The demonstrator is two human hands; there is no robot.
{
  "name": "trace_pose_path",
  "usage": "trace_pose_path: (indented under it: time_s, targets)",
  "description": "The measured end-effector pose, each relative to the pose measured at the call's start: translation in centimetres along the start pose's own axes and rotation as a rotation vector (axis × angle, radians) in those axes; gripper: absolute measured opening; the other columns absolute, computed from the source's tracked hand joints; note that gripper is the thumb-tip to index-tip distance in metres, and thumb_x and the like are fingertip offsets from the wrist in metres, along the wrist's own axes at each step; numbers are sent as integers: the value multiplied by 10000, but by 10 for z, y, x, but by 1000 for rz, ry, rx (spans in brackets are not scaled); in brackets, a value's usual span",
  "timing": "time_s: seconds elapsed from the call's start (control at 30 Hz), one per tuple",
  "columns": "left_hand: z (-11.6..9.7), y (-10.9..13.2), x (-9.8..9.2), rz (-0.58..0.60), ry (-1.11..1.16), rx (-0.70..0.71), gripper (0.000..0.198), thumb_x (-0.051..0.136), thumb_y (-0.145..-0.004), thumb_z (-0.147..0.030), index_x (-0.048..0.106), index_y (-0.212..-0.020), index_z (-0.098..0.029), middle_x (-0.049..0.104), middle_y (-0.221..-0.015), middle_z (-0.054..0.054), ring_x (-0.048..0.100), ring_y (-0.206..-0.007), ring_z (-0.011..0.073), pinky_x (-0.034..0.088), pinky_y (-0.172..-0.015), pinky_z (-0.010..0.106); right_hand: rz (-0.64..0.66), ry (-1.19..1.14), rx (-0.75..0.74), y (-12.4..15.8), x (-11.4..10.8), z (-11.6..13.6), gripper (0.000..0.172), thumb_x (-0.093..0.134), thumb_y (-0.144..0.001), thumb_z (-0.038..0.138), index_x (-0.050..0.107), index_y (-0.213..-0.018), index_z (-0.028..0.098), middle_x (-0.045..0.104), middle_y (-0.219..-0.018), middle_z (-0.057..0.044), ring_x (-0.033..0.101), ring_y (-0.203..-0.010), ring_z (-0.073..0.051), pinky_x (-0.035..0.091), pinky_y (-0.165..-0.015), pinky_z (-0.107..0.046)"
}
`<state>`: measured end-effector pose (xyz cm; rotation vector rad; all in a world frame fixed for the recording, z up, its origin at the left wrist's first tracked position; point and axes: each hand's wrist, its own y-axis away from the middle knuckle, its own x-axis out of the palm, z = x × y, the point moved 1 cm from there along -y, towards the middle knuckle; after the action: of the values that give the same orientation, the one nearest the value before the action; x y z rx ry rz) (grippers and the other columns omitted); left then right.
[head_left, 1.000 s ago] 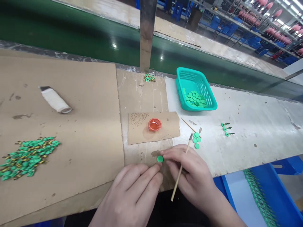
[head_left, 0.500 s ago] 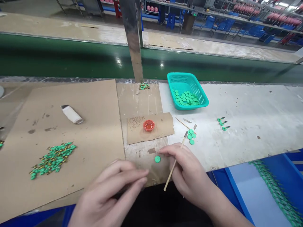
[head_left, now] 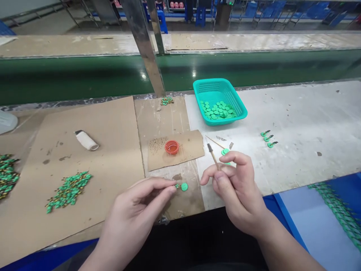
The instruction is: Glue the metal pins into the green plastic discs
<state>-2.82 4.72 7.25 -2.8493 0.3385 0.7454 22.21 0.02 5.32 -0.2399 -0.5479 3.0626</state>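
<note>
My left hand [head_left: 135, 210] pinches a small green and gold piece [head_left: 177, 186] against a round green disc [head_left: 184, 186] lying on the cardboard near the table's front edge. My right hand [head_left: 235, 188] is closed on a thin wooden stick [head_left: 213, 156] with a dark tip that points up and away. Just beyond its fingers lie a few green discs [head_left: 225, 151]. A small red cap of liquid [head_left: 172, 146] sits on a cardboard scrap behind both hands.
A teal basket [head_left: 237, 109] holding several green discs stands at the back. Three finished green pieces [head_left: 269, 139] lie to the right. Piles of green and gold parts [head_left: 69, 190] lie left, beside a white tube [head_left: 86, 140]. A metal post [head_left: 143, 49] and green conveyor [head_left: 84, 75] run behind.
My left hand has come back to the green disc with a small piece pinched in its fingers. My right hand lifted off the disc and swung the stick upright.
</note>
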Motion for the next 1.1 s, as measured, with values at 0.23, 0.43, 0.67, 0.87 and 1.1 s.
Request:
trace_pose_path:
  time_s: [0.23, 0.43, 0.67, 0.87, 1.1]
  targets:
    - [7, 2, 7, -8, -156, 175, 209, 761, -1133, -447, 919, -1063, -331, 927, -1072, -7, 902, -928, 184, 744, -874, 257, -102, -108, 12, -8, 0, 1, 136, 629, -1235, 253, 751, -1177, 267, 845, -1111, -31, 833, -1061, -172, 725, -960, -322]
    - [5, 2, 8, 0, -201, 215, 179, 747, -1146, -418, 893, -1085, -335, 921, -1090, -37, 894, -930, 157, 719, -897, 230, -137, -205, 90, -4, -1, -4, 158, 665, -1215, 211, 784, -1277, 292, 882, -1085, -6, 894, -1076, -169, 756, -1009, -328]
    - [8, 4, 8, 20, -249, 235, 130, 749, -1150, -384, 870, -1123, -345, 912, -1134, -58, 884, -983, 136, 692, -935, 205, -163, -202, 102, 0, 1, -7, 160, 662, -1214, 215, 787, -1281, 288, 872, -1069, -8, 892, -1048, -176, 762, -979, -333]
    - [5, 7, 10, 17, -325, 348, 93, 728, -1167, -329, 816, -1141, -311, 884, -1076, -47, 856, -936, 139, 679, -926, 223, -145, -18, 32, -1, -5, -1, 192, 680, -1181, 156, 774, -1255, 306, 847, -1166, -10, 826, -1132, -172, 697, -1028, -329]
    - [2, 10, 15, -19, -367, 387, 67, 749, -1149, -310, 813, -1144, -293, 878, -1061, -20, 852, -897, 175, 690, -903, 283, -124, 231, -94, -3, -21, 10, 209, 697, -1122, 76, 739, -1213, 259, 809, -1109, -14, 797, -1076, -163, 681, -984, -295]
